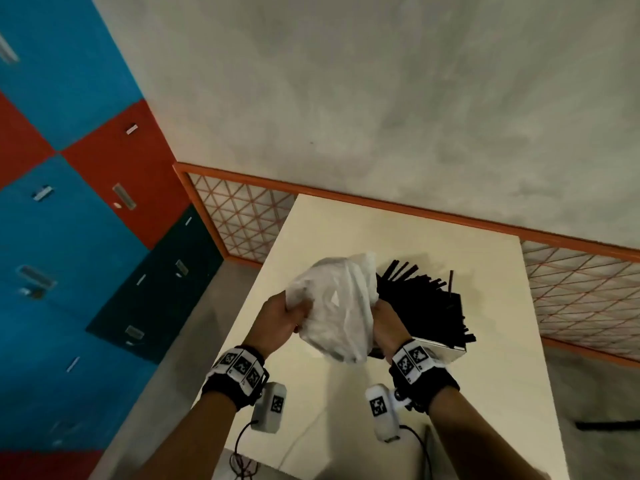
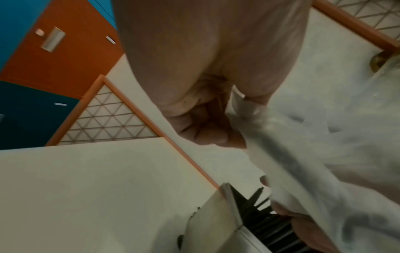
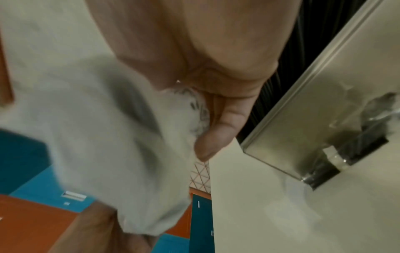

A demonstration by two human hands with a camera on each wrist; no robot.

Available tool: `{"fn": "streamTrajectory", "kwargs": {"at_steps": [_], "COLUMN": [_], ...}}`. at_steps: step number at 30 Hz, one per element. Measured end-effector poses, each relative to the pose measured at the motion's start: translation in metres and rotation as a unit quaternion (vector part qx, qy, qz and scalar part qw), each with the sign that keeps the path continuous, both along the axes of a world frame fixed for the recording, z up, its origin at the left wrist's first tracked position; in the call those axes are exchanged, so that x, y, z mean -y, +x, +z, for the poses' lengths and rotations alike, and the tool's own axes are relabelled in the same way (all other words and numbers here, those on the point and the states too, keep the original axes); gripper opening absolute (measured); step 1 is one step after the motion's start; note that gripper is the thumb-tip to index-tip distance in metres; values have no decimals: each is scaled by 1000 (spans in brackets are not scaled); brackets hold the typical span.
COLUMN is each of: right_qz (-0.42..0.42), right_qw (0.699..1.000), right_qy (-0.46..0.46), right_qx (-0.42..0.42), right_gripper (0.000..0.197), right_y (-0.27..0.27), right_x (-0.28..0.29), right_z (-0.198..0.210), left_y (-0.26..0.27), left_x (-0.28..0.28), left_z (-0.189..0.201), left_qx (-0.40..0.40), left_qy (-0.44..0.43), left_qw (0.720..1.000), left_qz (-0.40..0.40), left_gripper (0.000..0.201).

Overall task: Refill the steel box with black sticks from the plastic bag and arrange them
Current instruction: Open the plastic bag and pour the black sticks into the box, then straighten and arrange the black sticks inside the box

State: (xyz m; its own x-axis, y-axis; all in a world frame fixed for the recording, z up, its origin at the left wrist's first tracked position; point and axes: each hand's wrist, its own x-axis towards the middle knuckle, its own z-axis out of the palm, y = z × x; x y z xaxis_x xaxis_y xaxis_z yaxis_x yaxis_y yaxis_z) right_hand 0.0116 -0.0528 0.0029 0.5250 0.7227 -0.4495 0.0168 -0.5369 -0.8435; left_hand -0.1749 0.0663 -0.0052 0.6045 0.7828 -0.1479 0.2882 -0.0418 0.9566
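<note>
Both hands clench the plastic bag (image 1: 334, 306), held up at centre of the head view, above the near part of the table (image 1: 398, 230). Left hand (image 1: 282, 318) has fingers curled into the bag's left edge; left wrist view shows them folded w/ the film running off toward lower right. Right hand (image 1: 384, 322) grips the bag's right side, thumb pressed along the film in the right wrist view. Bag looks crumpled and slack; can't see any sticks inside, though blur hides some of it.

Steel box (image 1: 445, 348) sits on the table just right of the bag, right of centre in the frame. Black sticks (image 1: 422, 303) are heaped in it, fanned out unevenly, several poking past the rim toward upper left, one standing near upright at the back.

Step in hand, by my read: emptying is about done, bag prob. being bunched up or shaken out. Arranging not yet done.

Next move calls for: put the bag aside, clear of the box, then free both hands to gather the splayed sticks, line them up parallel and press them down inside the walls. Risk: loose ends near the rim could spill onto the table if nudged by the bag.
</note>
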Motion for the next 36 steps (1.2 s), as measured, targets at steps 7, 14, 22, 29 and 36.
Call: {"fn": "streamTrajectory", "kwargs": {"at_steps": [7,14,22,29,36], "right_qz": [35,255,267,259,255], "right_qw": [992,944,907,927,937], "right_qy": [118,-25,-117,-122,-103], "right_qx": [-20,207,304,243,214], "right_gripper": [64,61,37,43,66], "right_y": [-40,-75,-75,-76,-69], "right_x": [-21,-45,-31,-21,-9], "right_z": [18,-36,-79,-108,-111], "left_y": [-69,-104,-132,-128,-129], "left_x": [-14,-16,0,10,7], "left_z": [-38,-86,-128,-125,-132], "left_qx": [-6,-118,-310,-344,-356], "left_qy": [2,-6,-96,-147,-159], "left_qw": [992,987,942,925,920], "left_qz": [123,109,85,67,38], "left_gripper": [66,30,17,31,55]}}
